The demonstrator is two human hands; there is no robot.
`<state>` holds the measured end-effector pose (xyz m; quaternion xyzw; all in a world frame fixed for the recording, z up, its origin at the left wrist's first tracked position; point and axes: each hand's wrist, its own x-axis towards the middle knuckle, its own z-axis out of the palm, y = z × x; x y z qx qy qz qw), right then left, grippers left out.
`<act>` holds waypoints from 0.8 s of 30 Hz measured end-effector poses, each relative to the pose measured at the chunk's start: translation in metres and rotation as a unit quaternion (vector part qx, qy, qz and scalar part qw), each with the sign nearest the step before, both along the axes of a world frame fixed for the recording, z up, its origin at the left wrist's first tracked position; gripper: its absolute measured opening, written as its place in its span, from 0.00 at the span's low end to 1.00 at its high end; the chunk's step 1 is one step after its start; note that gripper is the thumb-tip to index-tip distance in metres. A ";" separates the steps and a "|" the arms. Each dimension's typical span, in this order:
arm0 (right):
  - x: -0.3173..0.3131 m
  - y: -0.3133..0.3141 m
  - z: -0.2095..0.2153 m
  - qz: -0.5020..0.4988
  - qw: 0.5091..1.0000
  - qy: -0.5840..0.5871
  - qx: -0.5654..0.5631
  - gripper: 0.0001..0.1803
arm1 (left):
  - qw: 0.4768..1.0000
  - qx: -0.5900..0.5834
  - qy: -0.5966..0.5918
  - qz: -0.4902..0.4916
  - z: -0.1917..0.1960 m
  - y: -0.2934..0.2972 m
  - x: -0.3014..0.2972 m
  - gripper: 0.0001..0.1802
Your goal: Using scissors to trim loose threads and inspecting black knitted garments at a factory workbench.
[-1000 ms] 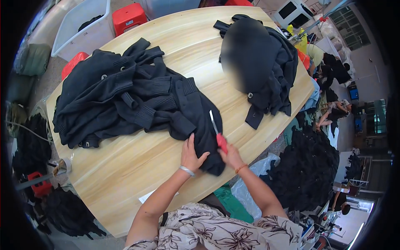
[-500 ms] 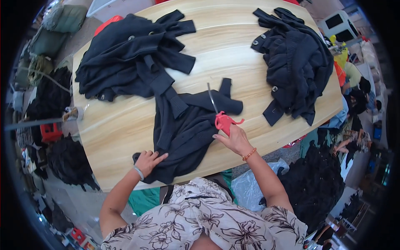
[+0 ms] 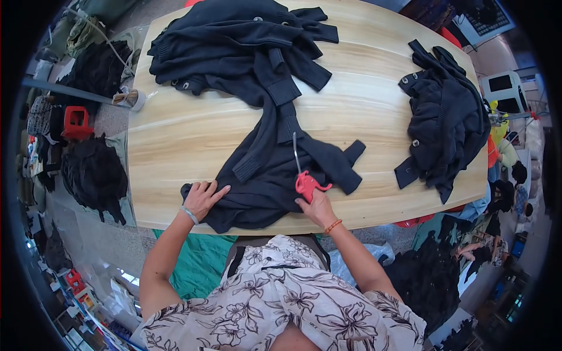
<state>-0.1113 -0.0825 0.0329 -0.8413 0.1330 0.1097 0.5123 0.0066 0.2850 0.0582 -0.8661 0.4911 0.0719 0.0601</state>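
one scissors (image 3: 304,175), two hands, three garments

This looks like a clothes workshop, a place where many garments get made or finished. A big wooden table (image 3: 175,140) fills the middle of the room. Dark knitted cardigans with buttons lie on it in two heaps, a large pile (image 3: 234,41) at the far side and a smaller pile (image 3: 445,123) at the right end. One more dark cardigan (image 3: 275,175) is spread flat near the person, who holds red scissors (image 3: 304,178). More dark clothes sit in bundles on the floor (image 3: 93,172) around the table. Other people sit among clothes at the right edge (image 3: 497,193).
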 end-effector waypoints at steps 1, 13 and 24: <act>-0.007 0.019 0.007 0.003 0.999 0.040 -0.012 0.24 | 1.000 0.008 0.002 -0.004 0.001 0.015 0.003 0.33; -0.019 0.118 -0.007 0.128 0.983 0.106 -0.072 0.16 | 0.998 0.004 -0.065 0.008 -0.015 0.080 0.047 0.31; 0.079 0.056 -0.026 -0.061 0.977 0.052 -0.197 0.18 | 0.964 -0.115 -0.133 0.200 -0.028 0.017 0.122 0.26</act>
